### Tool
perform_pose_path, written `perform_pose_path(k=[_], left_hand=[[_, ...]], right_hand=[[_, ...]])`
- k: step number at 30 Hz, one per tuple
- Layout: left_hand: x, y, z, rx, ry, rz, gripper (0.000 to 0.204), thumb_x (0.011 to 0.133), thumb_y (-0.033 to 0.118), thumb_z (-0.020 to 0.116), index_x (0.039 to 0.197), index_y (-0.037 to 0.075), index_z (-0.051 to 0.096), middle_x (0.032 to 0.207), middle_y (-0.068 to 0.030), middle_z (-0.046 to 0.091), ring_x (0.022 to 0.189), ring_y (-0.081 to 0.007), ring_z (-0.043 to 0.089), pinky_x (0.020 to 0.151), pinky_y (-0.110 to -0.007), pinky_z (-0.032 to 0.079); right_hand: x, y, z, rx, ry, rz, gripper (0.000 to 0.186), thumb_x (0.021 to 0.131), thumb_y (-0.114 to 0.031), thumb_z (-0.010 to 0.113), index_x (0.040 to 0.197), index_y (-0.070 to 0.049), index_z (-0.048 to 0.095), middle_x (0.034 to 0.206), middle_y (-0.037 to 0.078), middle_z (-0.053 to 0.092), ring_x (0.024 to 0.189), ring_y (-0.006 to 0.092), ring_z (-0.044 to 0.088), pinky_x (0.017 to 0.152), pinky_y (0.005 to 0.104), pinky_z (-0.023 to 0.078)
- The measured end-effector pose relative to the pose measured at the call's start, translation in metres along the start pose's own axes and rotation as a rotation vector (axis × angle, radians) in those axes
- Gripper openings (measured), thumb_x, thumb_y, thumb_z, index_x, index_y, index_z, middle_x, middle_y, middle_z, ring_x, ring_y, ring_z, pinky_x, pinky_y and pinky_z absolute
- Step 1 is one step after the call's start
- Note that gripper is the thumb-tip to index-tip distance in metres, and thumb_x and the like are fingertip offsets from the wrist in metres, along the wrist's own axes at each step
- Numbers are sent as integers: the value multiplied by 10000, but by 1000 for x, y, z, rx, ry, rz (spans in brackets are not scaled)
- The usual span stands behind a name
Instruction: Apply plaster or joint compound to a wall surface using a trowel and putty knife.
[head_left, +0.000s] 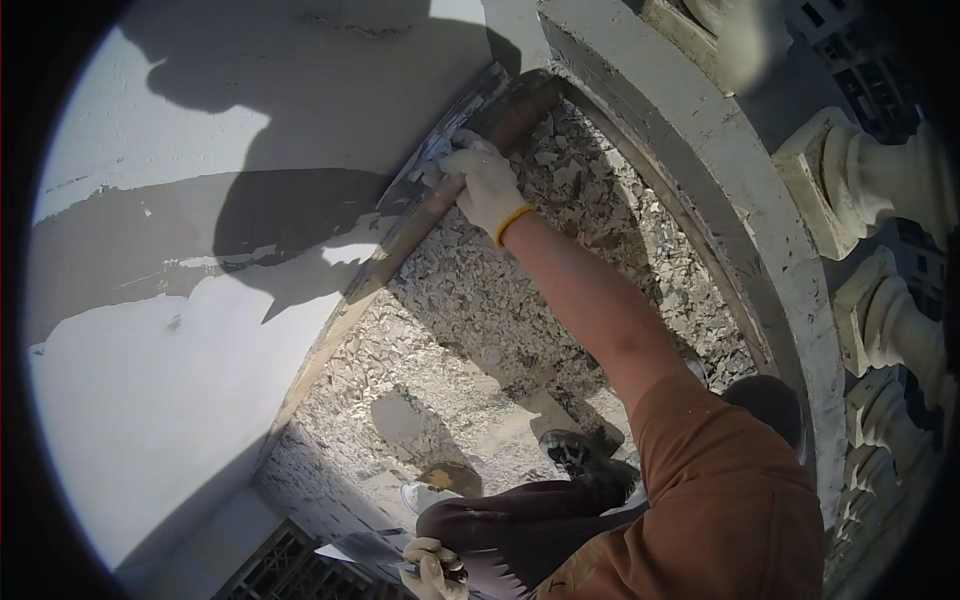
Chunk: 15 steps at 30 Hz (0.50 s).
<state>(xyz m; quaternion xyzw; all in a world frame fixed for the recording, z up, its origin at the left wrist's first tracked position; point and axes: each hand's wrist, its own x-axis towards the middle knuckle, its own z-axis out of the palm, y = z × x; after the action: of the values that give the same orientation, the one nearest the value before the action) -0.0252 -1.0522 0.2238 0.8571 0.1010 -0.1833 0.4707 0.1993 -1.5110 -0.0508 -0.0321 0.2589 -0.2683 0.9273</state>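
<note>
Grey flat blade [362,547] just left of the left hand [435,572]

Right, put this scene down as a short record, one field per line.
Left hand: gloved, closed on a flat-bladed tool
Right hand: gloved with yellow cuff, at the lower edge of the wall; whether it holds anything is unclear
Underfoot: many pale flakes
Wall surface: pale, with a darker grey band
Right side: pale balusters beyond a ledge
Light: sunlit, with strong shadows
</note>
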Motion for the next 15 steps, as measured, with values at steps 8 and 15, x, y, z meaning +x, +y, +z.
perform_pose_path(k=[8,15], left_hand=[[17,28,47,-63,39,96,274,936,314,702,950,52,625,729,-37,620,491,-102,465,484,-204,361],[13,30,55,-22,69,88,272,943,322,700,934,60,627,712,-27,605,495,-100,452,483,-212,337]], right_hand=[[-65,-7,71,-24,-494,96,523,811,125,571,1321,11,597,979,110,690,801,227,657,805,327,550],[-7,-10,-49,50,-245,133,539,824,152,491,1334,-22,503,978,219,684,866,325,731,857,448,600]])
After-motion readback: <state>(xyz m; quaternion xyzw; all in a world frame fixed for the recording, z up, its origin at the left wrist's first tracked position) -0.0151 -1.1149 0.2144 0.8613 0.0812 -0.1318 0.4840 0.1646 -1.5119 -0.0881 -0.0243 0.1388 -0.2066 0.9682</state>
